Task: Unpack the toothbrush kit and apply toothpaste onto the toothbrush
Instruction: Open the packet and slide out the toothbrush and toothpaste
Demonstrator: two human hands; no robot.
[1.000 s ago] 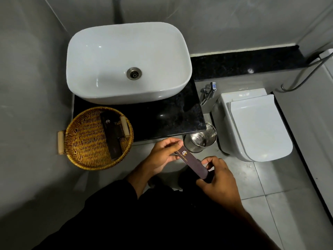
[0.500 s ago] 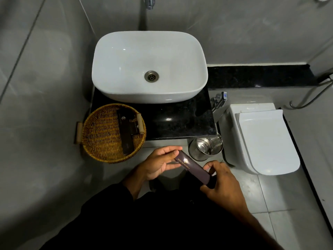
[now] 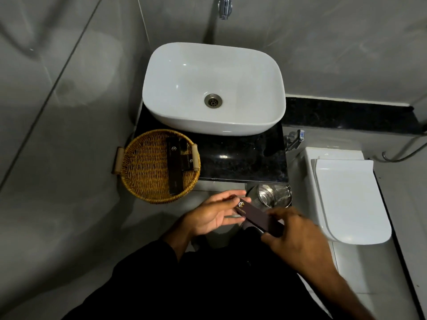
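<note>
A long dark brown toothbrush kit box [image 3: 256,217] with a gold logo is held in front of my body, below the counter's front edge. My right hand [image 3: 293,229] grips its near end. My left hand [image 3: 213,212] touches its far, logo end with the fingertips, palm turned up. The box looks closed. No toothbrush or toothpaste is visible.
A wicker basket [image 3: 143,167] on the black counter [image 3: 240,158] holds two more dark boxes [image 3: 176,166]. The white basin [image 3: 212,88] stands behind, a tap [image 3: 224,6] above it. A steel bin [image 3: 272,196] and a closed white toilet [image 3: 346,195] are on the right.
The view has tilted up and shifted, so the basin sits lower right in frame. Both hands keep the box; my left fingers have spread a little at its far end.
</note>
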